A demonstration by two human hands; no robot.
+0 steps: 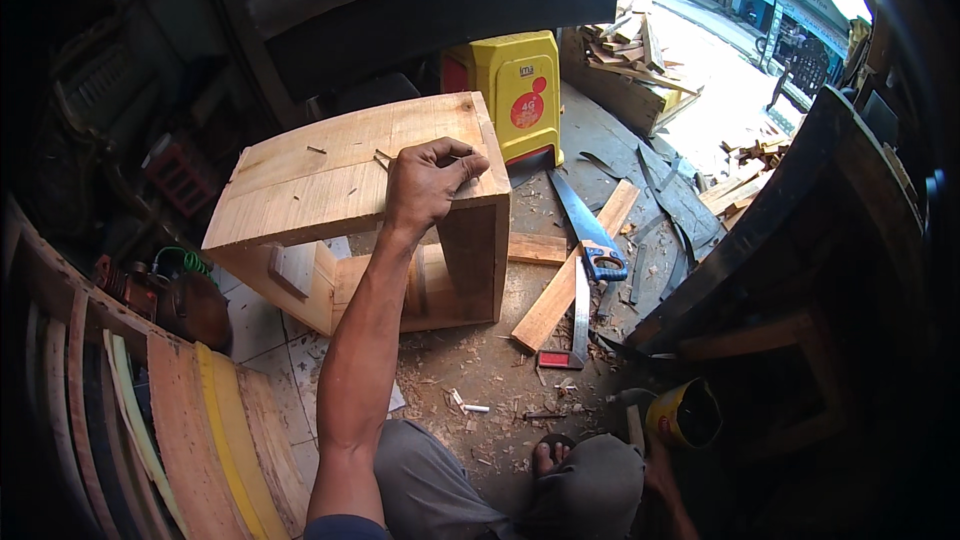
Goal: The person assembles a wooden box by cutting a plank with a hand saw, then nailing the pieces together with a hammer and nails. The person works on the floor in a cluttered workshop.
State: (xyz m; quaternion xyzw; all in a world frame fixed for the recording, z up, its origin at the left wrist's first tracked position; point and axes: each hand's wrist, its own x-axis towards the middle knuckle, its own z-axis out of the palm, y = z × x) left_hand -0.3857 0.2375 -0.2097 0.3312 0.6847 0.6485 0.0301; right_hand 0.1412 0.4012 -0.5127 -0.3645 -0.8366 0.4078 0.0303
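An unpainted wooden box-shaped stool [330, 180] stands on the floor in front of me, its top facing up. My left hand [430, 180] rests on the top board near its right front edge, fingers pinched together; whatever is between them is too small to see. A couple of loose nails [316, 149] lie on the same board. My right hand [658, 475] is low at the right, mostly hidden behind my knee, next to a yellow tin [685, 412].
A blue-handled handsaw [590, 240] lies across a plank [570, 275] right of the stool, with a metal square [580, 320] beside it. A yellow plastic stool [520, 90] stands behind. Curved wood strips [200, 430] lean at the left, and a scrap pile [630, 50] sits at the back right.
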